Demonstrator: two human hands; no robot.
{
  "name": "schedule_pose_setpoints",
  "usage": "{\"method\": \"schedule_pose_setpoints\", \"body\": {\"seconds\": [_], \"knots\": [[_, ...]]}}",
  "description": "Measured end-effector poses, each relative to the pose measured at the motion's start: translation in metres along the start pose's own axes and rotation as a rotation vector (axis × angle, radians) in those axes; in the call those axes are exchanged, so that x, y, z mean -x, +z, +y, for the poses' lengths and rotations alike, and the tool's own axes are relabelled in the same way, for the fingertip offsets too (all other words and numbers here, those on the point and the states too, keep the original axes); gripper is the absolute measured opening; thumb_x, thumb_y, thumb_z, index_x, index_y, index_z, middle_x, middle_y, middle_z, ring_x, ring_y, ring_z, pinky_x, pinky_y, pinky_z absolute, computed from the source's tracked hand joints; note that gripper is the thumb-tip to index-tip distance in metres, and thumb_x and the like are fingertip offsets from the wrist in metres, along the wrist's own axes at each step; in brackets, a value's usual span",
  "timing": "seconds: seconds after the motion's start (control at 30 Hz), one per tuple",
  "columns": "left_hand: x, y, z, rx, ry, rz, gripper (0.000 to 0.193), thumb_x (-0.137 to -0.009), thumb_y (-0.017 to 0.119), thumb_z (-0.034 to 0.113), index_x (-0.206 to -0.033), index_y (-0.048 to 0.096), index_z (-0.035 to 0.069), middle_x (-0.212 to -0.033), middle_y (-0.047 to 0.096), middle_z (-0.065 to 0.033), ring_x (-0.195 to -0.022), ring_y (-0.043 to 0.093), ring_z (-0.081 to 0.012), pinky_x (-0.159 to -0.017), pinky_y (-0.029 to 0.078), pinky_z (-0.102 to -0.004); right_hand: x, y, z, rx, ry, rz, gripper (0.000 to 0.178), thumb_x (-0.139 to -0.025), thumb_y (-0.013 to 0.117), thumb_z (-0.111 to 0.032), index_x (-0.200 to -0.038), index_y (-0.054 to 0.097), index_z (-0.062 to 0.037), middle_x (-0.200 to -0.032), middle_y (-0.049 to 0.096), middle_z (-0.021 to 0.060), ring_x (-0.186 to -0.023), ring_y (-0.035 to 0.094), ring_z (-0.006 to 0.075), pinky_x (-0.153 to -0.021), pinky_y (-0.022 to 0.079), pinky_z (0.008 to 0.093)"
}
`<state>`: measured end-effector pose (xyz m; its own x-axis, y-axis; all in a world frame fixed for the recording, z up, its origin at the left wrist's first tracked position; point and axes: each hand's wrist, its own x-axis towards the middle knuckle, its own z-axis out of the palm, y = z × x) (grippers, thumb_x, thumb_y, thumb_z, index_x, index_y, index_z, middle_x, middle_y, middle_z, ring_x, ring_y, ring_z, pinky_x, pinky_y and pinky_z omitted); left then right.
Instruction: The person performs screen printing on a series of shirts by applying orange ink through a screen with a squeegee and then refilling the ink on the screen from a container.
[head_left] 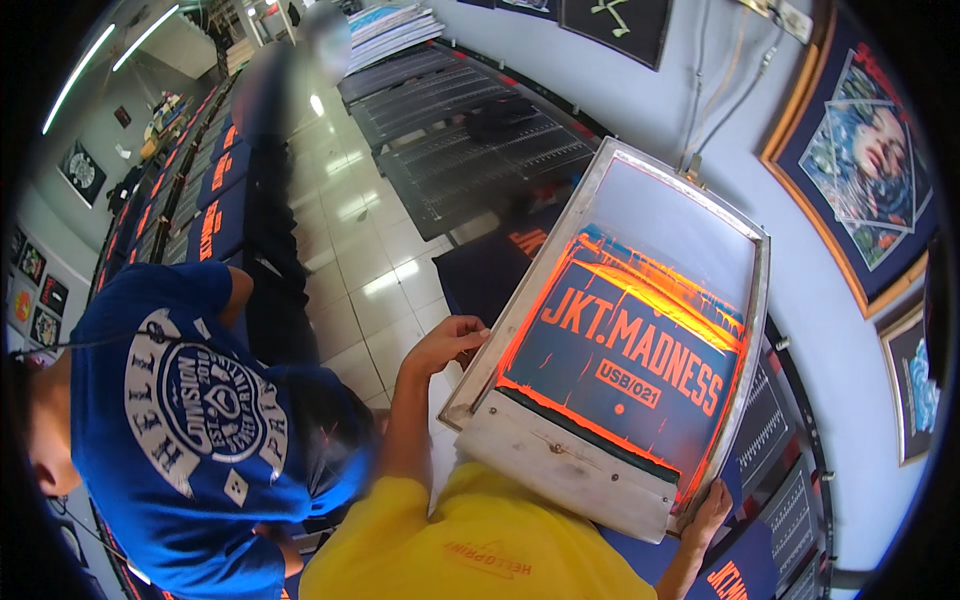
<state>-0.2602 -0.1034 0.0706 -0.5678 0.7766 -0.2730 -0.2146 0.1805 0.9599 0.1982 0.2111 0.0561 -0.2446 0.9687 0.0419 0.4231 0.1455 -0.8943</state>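
Two bare hands hold a metal-rimmed printing screen over the near stretch of the tabletop: the left hand has its fingers curled onto the aisle-side rim, and the right hand grips the near right corner. Whether the screen's underside touches anything is hidden.

Handling it well probably means equal lift on both sides and a level frame, since the squeegee lies loose-looking across the near end and wet-looking orange ink forms a band farther up the mesh. Setting it down squarely, without dragging, should spare the fabric from smears.

Beyond the screen's left rim, a navy cloth reaches the tabletop's aisle edge. Dark panels run on toward the far end, where sheets are stacked. A tiled aisle separates a co-worker in blue from this side; framed artwork hangs on the right wall.
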Motion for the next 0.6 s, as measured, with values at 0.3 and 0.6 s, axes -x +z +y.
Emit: {"method": "schedule_pose_setpoints", "body": {"seconds": [0.3,0.6], "knots": [[-0.028,-0.035,0.017,0.111,0.055,-0.12,0.028,-0.088,0.067,0.031,-0.087,0.058,0.004,-0.071,0.061,-0.0011,-0.056,0.061,-0.0099,-0.048,0.053,-0.0251,-0.043,0.025,-0.046,-0.026,0.021,-0.079,0.03,-0.093,0.047,-0.021,-0.077,0.055,0.0037,-0.07,0.05,0.0026,-0.067,0.042,0.0121,-0.062,0.037,0.0319],[-0.029,-0.069,0.007,0.148,0.063,-0.089,0.03,-0.088,0.068,0.03,-0.087,0.058,0.002,-0.07,0.063,-0.0052,-0.057,0.064,-0.0143,-0.047,0.055,-0.0286,-0.056,0.075,-0.076,-0.056,-0.017,-0.081,0.029,-0.093,0.047,-0.02,-0.074,0.051,0.0006,-0.067,0.044,0.0001,-0.064,0.038,0.0113,-0.061,0.035,0.0307]]}}
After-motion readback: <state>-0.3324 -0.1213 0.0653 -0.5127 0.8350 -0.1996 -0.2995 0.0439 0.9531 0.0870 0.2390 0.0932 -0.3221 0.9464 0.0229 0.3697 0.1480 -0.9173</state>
